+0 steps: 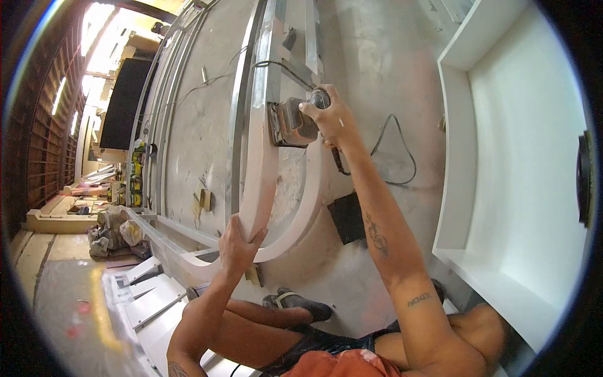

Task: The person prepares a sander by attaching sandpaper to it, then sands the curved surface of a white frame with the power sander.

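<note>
My right hand [334,118] is wrapped around the grip of an electric sander [294,123]. The sander's flat pad rests against the pale face of a curved metal frame [259,176], on its straight upper stretch. Lower down, where the frame bends, my left hand [237,246] grips its edge, with the thumb on the near face and the other fingers partly hidden. A dark power cord [282,65] runs from the sander across the frame. Bare grey metal shows on the upper part of the frame, while the lower curve looks coated whitish.
A large white box-like cabinet [457,157] stands on the right. On the concrete floor are a dark square sheet [347,217], a loop of cord [411,164] and a small block [205,200]. White panels [157,301] and plastic bags [116,232] lie at the lower left.
</note>
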The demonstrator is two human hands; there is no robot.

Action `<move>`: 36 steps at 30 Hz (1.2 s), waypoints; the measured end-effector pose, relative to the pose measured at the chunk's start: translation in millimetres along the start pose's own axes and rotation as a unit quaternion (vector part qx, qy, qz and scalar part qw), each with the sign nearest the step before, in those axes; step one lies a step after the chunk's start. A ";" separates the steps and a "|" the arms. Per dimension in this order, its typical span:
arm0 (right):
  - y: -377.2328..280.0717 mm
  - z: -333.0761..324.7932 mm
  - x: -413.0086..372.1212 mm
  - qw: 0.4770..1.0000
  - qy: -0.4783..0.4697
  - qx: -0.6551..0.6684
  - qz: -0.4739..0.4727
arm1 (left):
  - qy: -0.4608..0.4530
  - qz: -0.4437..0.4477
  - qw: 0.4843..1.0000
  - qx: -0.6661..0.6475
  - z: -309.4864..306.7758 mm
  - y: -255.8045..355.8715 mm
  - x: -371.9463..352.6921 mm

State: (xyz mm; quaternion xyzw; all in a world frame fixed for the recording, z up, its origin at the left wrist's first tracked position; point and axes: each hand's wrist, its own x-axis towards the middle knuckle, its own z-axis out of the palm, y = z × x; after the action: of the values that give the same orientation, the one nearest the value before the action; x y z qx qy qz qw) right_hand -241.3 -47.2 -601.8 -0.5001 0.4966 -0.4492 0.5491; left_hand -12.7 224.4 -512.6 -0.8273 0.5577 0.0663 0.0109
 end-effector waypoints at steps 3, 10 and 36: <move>-1.4 -2.3 -1.7 1.000 -0.001 -0.011 -0.007 | 0.008 0.005 1.000 0.003 -0.6 2.7 -0.3; -12.0 -6.7 -4.8 1.000 0.004 -0.013 0.008 | 0.016 0.008 1.000 0.007 -1.8 6.1 -0.1; 3.8 5.4 -49.3 1.000 0.021 0.018 -0.015 | 0.015 0.010 1.000 0.019 1.5 1.6 0.5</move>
State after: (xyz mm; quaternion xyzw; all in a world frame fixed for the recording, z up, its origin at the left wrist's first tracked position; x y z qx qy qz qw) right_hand -241.0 2.6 -600.8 -0.4879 0.4924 -0.4764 0.5409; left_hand -14.2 223.5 -514.1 -0.8225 0.5669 0.0435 0.0180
